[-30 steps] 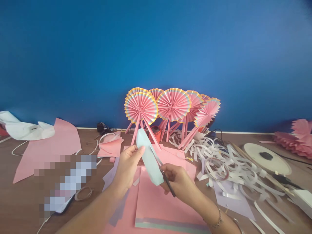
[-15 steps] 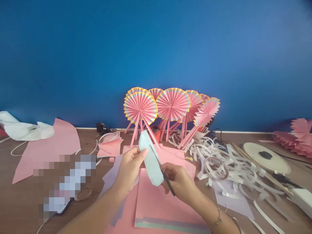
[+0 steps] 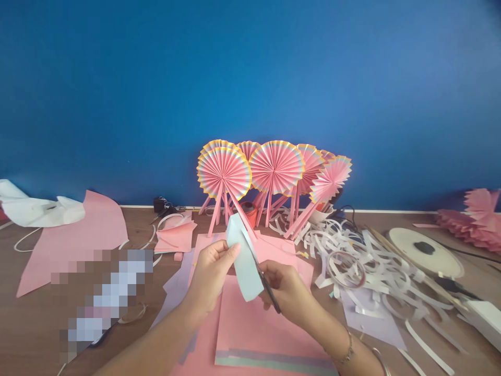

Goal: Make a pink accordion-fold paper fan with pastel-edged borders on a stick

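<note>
My left hand (image 3: pixel 211 269) pinches a pale blue piece of paper (image 3: pixel 246 271) between thumb and fingers, holding it tilted above the desk. In my right hand (image 3: pixel 284 287) is a pair of dark scissors (image 3: pixel 270 295), fingers wrapped round the handles. The blades lie along the paper's right edge, pointing up and away, with a narrow strip of paper beside them. Below both hands rests a stack of pink sheets (image 3: pixel 266 329) with lilac and mint edges showing at the near side.
Several pleated pink paper fans (image 3: pixel 276 167) on sticks stand against the blue wall. White paper strips (image 3: pixel 352 245) lie heaped at right, near a roll of tape (image 3: pixel 346 269) and a round cream disc (image 3: pixel 446 263). Large pink paper (image 3: pixel 82 235) and a pixelated object (image 3: pixel 117 295) lie at left.
My left hand and the pale blue paper have shifted slightly to the right, and the paper's outline looks narrower. The scissors stay at its right edge. The whole view has drifted a little.
</note>
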`<state>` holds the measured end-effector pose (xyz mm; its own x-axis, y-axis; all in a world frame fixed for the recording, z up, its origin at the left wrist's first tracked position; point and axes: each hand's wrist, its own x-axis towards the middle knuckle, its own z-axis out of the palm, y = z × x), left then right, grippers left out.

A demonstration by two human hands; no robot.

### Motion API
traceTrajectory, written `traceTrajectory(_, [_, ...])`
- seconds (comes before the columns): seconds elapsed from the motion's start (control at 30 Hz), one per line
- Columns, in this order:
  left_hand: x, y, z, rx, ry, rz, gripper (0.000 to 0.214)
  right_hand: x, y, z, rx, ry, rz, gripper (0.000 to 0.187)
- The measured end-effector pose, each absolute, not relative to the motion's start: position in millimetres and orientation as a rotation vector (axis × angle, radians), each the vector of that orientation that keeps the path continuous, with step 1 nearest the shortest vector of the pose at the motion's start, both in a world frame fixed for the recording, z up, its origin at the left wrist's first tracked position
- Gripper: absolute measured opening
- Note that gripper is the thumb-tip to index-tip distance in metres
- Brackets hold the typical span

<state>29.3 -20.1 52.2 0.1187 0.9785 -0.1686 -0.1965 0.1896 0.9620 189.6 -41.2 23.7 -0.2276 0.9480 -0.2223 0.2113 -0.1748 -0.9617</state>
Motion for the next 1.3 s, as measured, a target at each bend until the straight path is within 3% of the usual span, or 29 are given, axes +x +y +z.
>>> traceTrajectory(0.4, [25.4, -13.4, 48.3, 0.910, 1.062, 1.249, 0.026, 188.5, -42.7, 20.7, -1.368, -1.423, 1.497, 0.018])
traceTrajectory(1.3, [33.1, -23.2, 53.5, 0.983, 1.060, 1.107, 0.028, 186.1, -43.6, 22.1, -1.312, -1.352, 1.489, 0.017])
